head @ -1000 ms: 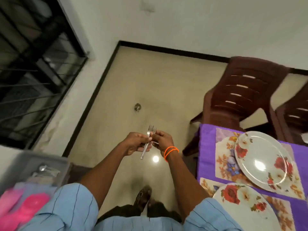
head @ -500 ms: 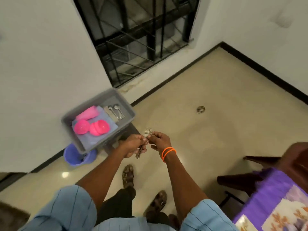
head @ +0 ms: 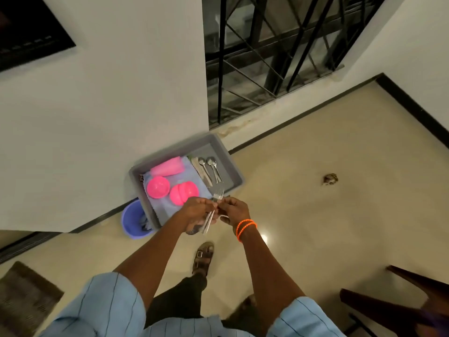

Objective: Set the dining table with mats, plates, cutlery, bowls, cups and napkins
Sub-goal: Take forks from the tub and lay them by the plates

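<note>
Forks, a small bunch of shiny steel ones (head: pixel 213 210), sit pinched in both closed hands, left hand (head: pixel 198 210) and right hand (head: pixel 234 209), as the person turns from the set tabletop back to the grey plastic tub (head: pixel 233 171) of spoons on the floor, seemingly for more cutlery.

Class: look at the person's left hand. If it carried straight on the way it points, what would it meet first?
Probably the right hand, close beside the left hand around the forks; depth is uncertain.
</note>
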